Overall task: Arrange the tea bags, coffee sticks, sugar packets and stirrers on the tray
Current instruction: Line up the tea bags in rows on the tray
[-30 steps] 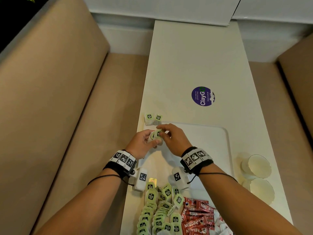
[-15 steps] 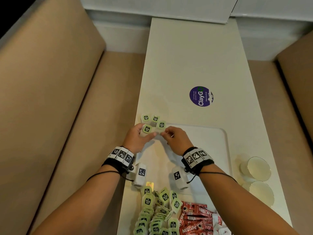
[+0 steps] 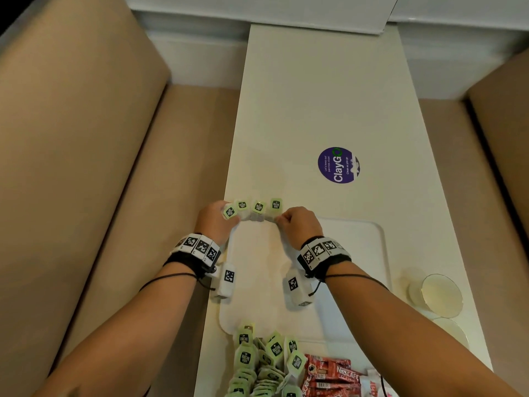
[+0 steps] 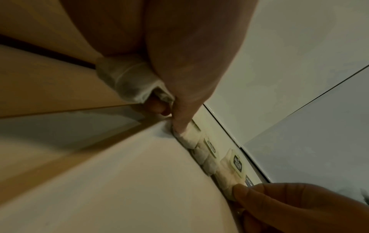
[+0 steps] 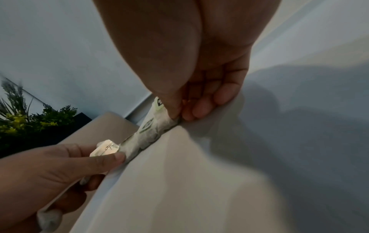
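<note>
A: Where were the tea bags [image 3: 259, 207]?
B: We had four in a row along the tray's [image 3: 355, 253] far edge; our left hand [image 3: 213, 222] pinched one end bag, our right hand [image 3: 297, 224] the other.
A: What remained?
B: The heap of bags [image 3: 257, 365], coffee sticks [image 3: 329, 373] and the rest; we judged the job barely begun.

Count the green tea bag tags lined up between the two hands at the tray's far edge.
4. One against the left hand at, then, and beside the right hand. All sit along the tray rim. Fingers may hide more.
</note>
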`<state>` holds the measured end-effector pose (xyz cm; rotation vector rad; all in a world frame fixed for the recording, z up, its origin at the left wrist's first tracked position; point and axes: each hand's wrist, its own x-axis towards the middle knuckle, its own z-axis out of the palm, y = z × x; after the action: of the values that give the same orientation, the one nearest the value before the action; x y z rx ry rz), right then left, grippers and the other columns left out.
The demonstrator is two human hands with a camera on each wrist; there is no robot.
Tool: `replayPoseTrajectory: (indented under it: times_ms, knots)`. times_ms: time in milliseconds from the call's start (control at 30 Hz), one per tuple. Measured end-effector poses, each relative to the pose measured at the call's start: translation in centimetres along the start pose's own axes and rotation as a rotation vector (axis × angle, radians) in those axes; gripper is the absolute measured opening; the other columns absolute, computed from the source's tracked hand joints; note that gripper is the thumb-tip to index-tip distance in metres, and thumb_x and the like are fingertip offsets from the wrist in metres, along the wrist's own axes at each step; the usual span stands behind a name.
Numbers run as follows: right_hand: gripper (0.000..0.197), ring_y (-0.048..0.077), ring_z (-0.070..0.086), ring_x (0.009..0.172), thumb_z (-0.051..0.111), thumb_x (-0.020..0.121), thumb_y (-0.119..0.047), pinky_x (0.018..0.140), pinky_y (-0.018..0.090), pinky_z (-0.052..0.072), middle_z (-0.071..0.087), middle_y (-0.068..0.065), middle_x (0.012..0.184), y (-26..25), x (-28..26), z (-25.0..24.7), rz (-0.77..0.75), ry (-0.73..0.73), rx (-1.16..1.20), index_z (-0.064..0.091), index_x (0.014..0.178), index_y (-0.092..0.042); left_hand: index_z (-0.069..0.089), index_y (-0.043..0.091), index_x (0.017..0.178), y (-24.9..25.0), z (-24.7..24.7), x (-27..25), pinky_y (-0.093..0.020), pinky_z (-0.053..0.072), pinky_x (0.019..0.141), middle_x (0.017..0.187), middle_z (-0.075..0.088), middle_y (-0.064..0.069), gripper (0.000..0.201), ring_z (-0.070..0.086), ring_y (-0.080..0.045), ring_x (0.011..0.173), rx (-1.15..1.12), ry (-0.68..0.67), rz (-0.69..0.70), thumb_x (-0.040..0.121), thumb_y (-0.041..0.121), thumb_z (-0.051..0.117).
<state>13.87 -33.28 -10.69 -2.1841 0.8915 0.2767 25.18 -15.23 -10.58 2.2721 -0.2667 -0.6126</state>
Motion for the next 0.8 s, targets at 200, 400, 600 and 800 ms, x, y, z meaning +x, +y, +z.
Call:
replayPoseTrajectory:
  times_ms: [200, 400, 600, 800]
  knots:
    - [0.041, 0.022, 0.051, 0.059, 0.063, 0.095, -0.034, 0.05, 0.027, 0.034, 0.054, -0.001, 0.059, -0.1, 0.6, -0.1, 0.051, -0.033, -0.033, 0.051, 0.057, -0.021, 0.069, 0.013, 0.105, 0.2, 0.2, 0.8, -0.026, 0.048, 0.071, 0.092, 0.071, -0.001, 0.018, 0.065, -0.019, 0.082, 0.026, -0.039, 0.054, 0.088, 0.015, 0.073]
    - [0.022, 0.026, 0.06, 0.075, 0.064, 0.094, -0.028, 0.063, 0.029, 0.042, 0.061, 0.006, 0.077, -1.3, 1.7, -0.7, 0.077, -0.142, -0.236, 0.07, 0.091, -0.006, 0.067, 0.017, 0.103, 0.0, -0.2, 0.7, -0.019, 0.044, 0.062, 0.089, 0.069, 0.004, 0.018, 0.062, -0.011, 0.075, -0.012, -0.039, 0.035, 0.086, 0.017, 0.075]
    - [0.029, 0.028, 0.058, 0.076, 0.07, 0.092, -0.034, 0.067, 0.032, 0.046, 0.06, 0.009, 0.081, -2.8, 1.4, -1.3, 0.077, -0.119, -0.296, 0.065, 0.091, -0.006, 0.066, 0.019, 0.101, 0.3, -1.1, -0.4, -0.019, 0.047, 0.062, 0.091, 0.069, 0.006, 0.018, 0.062, -0.011, 0.077, -0.119, -0.012, 0.027, 0.085, 0.011, 0.071]
    - [0.026, 0.026, 0.064, 0.075, 0.06, 0.095, -0.031, 0.061, 0.031, 0.048, 0.067, 0.008, 0.083, -2.1, -0.4, -1.4, 0.047, -0.019, -0.223, 0.067, 0.087, -0.007, 0.064, 0.021, 0.115, 0.4, -1.6, -1.9, -0.017, 0.048, 0.064, 0.098, 0.07, 0.006, 0.034, 0.064, -0.007, 0.083, -0.219, -0.126, -0.001, 0.089, -0.001, 0.063]
